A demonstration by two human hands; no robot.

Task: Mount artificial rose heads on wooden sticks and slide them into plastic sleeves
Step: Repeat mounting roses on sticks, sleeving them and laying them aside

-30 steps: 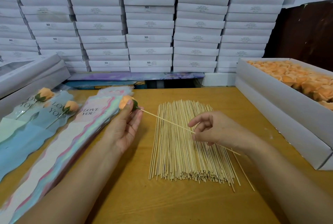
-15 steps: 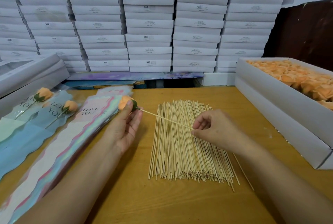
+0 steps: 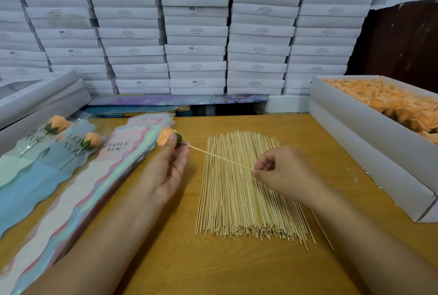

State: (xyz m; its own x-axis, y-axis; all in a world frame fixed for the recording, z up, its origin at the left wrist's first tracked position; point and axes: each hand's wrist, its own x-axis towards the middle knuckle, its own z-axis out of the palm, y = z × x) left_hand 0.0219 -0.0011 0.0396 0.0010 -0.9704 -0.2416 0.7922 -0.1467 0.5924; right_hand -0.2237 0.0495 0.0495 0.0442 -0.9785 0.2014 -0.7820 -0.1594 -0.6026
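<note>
From the head view, the left hand [image 3: 169, 169] is raised palm-up over the wooden table [image 3: 180, 259], its thumb and fingertips curled round an orange rose head [image 3: 166, 137] with a dark green base, held just above the far end of a stack of plastic sleeves [image 3: 78, 190]. A single wooden stick [image 3: 220, 157] runs from the rose's green base to the right and nearer, across the air above a wide pile of sticks [image 3: 246, 188] lying flat in the middle of the table. The right hand [image 3: 286, 173] pinches that stick's near end between thumb and forefinger, with the other fingers curled in loosely; its wrist crosses the right side of the pile. One loose stick [image 3: 323, 232] lies just right of the pile, partly under the right forearm. The sleeves, printed "LOVE YOU", stretch diagonally along the left of the table, and further left lie two finished roses [image 3: 71, 133] already inside blue sleeves. On the right stands an open white box [image 3: 369, 143] filled with orange rose heads [image 3: 398, 102], well apart from the hands. At the far edge of the table rises a wall of stacked white boxes [image 3: 196, 29], and more grey-white boxes [image 3: 40, 95] sit at the far left.
</note>
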